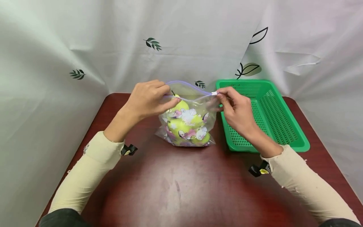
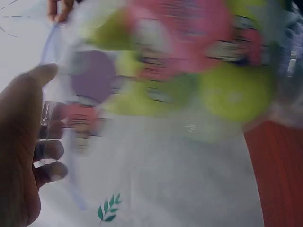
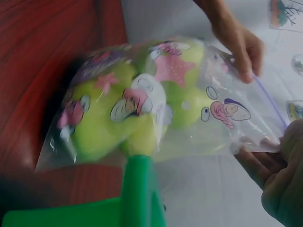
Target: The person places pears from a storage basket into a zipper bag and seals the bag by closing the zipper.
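A clear zip bag [image 1: 210, 118] with cartoon prints stands on the table, holding several green pears [image 1: 181, 105]. Its mouth, edged by a purple zip strip [image 1: 181, 82], gapes in the middle. My left hand [image 1: 148, 97] grips the mouth's left end between thumb and fingers. At the right end, my right hand [image 1: 238, 108] pinches the corner by a white slider [image 1: 214, 93]. In the left wrist view the bag [image 2: 156, 127] is blurred beside the left hand [image 2: 19, 142]. The right wrist view shows the bag [image 3: 227, 137] stretched between both hands.
A green plastic basket [image 1: 295, 132] with slotted sides stands on the table just right of the bag, partly beneath my right forearm. The dark red table [image 1: 170, 183] meets a white leaf-printed curtain [image 1: 181, 37] at the back and sides.
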